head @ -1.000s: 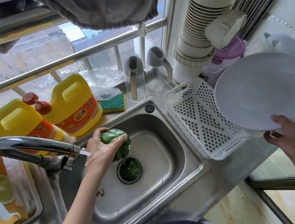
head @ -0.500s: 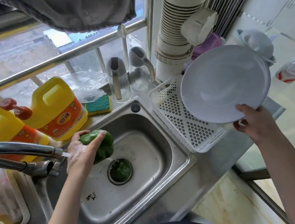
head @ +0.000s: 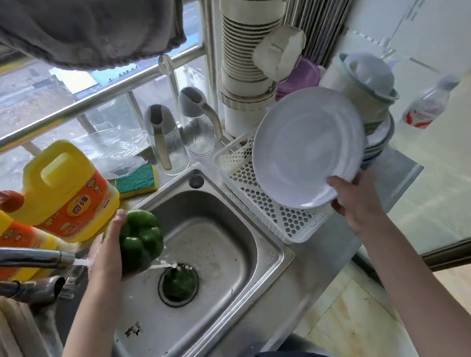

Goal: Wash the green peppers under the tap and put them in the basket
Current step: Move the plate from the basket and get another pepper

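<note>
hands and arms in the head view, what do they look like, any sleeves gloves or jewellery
Both are bare: the left hand and right hand wear no gloves, and no rings, watch or bracelet show. Both forearms are uncovered as far as the frame's lower edge, so no sleeves are visible. Water from the tap runs over the left hand, so it looks wet. No markings can be seen.

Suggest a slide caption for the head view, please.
Left hand rinses a green pepper under the tap; right hand holds a plate.
</note>
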